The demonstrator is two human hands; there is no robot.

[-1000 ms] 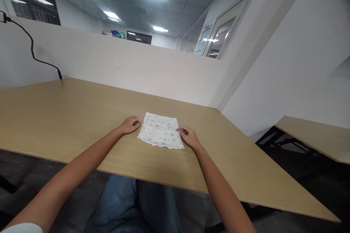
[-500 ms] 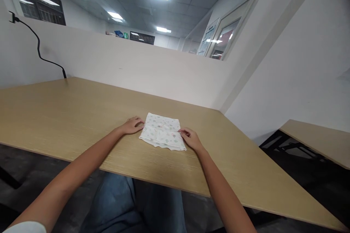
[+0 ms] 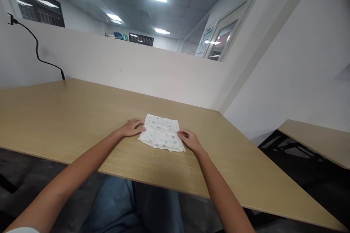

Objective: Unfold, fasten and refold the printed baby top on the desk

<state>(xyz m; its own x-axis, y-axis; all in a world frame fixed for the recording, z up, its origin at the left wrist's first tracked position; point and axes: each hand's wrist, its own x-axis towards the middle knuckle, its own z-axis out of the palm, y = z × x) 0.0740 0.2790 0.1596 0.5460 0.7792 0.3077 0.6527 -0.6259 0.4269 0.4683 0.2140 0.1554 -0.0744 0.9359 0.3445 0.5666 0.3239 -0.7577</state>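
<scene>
A white cloth (image 3: 161,133) with a small coloured print lies folded on the table, its near edge wavy and showing more than one layer. At its left edge is my left hand (image 3: 132,127), thumb and fingers apart, fingertips touching the cloth's side. My right hand (image 3: 189,139) pinches the right edge around mid-height, thumb and fingers closed together there. A crease runs across the cloth roughly between the two hands.
The wooden table (image 3: 95,105) reaches back to a low white partition (image 3: 136,65). A black cable (image 3: 37,45) hangs down the partition at the left. Another table (image 3: 314,136) stands to the right, past a gap.
The view has shifted slightly. My left thumb has come a little nearer the cloth's left edge; my right hand keeps its place, and the cloth lies almost the same.
</scene>
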